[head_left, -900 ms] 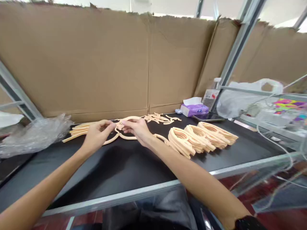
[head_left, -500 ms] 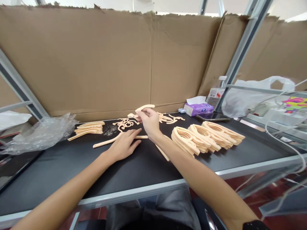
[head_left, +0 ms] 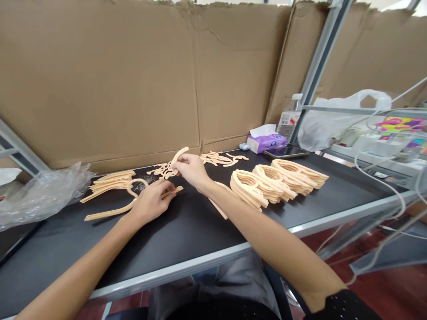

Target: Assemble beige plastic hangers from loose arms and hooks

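No text can be read: print on the tissue pack (head_left: 267,143) and bottle label (head_left: 287,120) is too blurred.

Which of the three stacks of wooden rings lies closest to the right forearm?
The leftmost stack, nearest the table's front edge. It sits right beside the right forearm, while the middle stack and the far stack trail off to the right.

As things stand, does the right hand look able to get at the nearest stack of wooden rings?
Probably yes: the right hand holds a curved strip, but bare table lies between it and the ring stack.
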The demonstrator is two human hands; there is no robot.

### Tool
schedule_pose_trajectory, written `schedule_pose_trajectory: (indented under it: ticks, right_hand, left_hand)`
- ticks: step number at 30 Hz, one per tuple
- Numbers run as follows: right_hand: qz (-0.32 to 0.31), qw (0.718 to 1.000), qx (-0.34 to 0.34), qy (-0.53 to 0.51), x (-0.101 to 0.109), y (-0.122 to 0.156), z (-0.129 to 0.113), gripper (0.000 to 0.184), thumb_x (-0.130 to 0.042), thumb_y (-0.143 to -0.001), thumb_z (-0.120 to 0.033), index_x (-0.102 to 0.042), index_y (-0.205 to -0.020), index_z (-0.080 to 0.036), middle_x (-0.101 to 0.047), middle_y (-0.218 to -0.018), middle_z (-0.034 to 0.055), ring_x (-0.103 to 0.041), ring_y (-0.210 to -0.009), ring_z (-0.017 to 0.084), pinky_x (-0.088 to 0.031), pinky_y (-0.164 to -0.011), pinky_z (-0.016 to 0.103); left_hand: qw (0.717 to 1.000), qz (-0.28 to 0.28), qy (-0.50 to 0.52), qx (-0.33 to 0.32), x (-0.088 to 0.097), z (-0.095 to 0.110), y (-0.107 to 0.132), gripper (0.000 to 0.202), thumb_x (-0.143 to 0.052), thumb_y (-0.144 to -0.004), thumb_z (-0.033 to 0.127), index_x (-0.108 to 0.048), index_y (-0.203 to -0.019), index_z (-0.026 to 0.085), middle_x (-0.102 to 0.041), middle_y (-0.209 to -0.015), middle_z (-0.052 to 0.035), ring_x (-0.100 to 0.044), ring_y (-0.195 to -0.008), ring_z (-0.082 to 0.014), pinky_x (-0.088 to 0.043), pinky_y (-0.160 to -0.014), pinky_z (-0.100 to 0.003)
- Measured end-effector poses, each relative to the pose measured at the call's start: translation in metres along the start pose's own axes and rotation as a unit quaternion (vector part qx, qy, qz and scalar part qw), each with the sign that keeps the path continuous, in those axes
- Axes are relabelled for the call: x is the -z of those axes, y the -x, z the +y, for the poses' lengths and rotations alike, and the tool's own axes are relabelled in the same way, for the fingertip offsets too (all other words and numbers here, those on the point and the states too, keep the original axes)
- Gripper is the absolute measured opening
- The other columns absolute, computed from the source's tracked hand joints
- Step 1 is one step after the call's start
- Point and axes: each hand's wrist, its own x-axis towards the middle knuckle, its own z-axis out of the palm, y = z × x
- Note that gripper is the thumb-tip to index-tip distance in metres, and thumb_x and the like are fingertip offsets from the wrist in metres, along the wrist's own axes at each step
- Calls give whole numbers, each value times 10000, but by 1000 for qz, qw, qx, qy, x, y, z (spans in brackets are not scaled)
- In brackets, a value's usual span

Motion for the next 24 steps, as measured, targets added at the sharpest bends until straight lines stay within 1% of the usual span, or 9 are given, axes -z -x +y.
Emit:
schedule_pose_trajectory:
  ticks: [2,4,6,8,11,13,16,20,24]
  right_hand:
    - [1,999,-12,33,3,-3,1,79,-613,-711,-208,-633,-653,-160,-632,-646,0,-611,-661,129,-469,-576,208]
    - [-21,997,-44,54,6,-5,2,89,-602,-714,-202,-623,-641,-156,-647,-665,17,-625,-660,134,-452,-519,193]
    - [-65,992,-87,67,8,-6,2,67,-595,-719,-180,-616,-663,-152,-667,-693,32,-632,-624,133,-444,-468,185]
    - [-114,983,-124,75,10,-5,2,21,-594,-727,-160,-609,-715,-151,-686,-735,42,-636,-581,130,-454,-433,185]
    - [-156,974,-151,65,11,-3,2,44,-596,-752,-154,-582,-793,-156,-694,-796,48,-646,-536,133,-488,-408,202]
    - [-165,972,-159,47,11,-1,2,59,-598,-772,-151,-561,-817,-158,-684,-802,46,-649,-521,135,-519,-415,219]
    - [-176,971,-159,39,12,1,1,68,-611,-786,-133,-546,-791,-154,-661,-758,36,-651,-515,134,-555,-441,238]
    - [-175,971,-151,57,12,3,0,153,-667,-769,-116,-524,-741,-163,-646,-683,13,-628,-485,122,-539,-416,218]
    - [-170,972,-151,58,11,4,1,169,-663,-768,-92,-524,-706,-165,-633,-614,0,-614,-453,123,-540,-408,223]
  left_hand:
    - [999,-3,2,32,2,-2,-1,115,-566,-861,303,-610,-830,200,-657,-878,-38,-598,-780,-192,-438,-697,-302]
    - [997,-9,7,71,3,-4,-1,115,-581,-835,312,-622,-813,207,-658,-839,-27,-586,-734,-187,-426,-656,-294]
    - [995,-13,17,96,3,-4,-2,123,-585,-814,319,-641,-807,210,-664,-822,-24,-583,-708,-184,-423,-638,-289]
    - [994,-19,27,104,4,-4,-2,132,-578,-798,312,-661,-805,210,-681,-831,-30,-594,-715,-187,-432,-649,-290]
    - [992,-34,33,113,6,-4,-2,151,-565,-776,296,-684,-799,207,-703,-834,-38,-615,-733,-198,-444,-675,-298]
    - [991,-45,34,119,8,-4,-3,168,-557,-770,298,-695,-799,206,-709,-815,-39,-622,-730,-201,-450,-678,-301]
    - [991,-52,33,118,10,-3,-3,192,-555,-771,316,-707,-811,205,-717,-808,-41,-631,-730,-200,-457,-683,-301]
    - [991,-50,40,114,12,-1,-2,230,-565,-780,373,-714,-801,198,-728,-801,-49,-639,-720,-204,-463,-672,-303]
    - [992,-46,51,109,14,1,-2,232,-569,-780,376,-716,-790,197,-730,-773,-45,-639,-691,-200,-472,-650,-299]
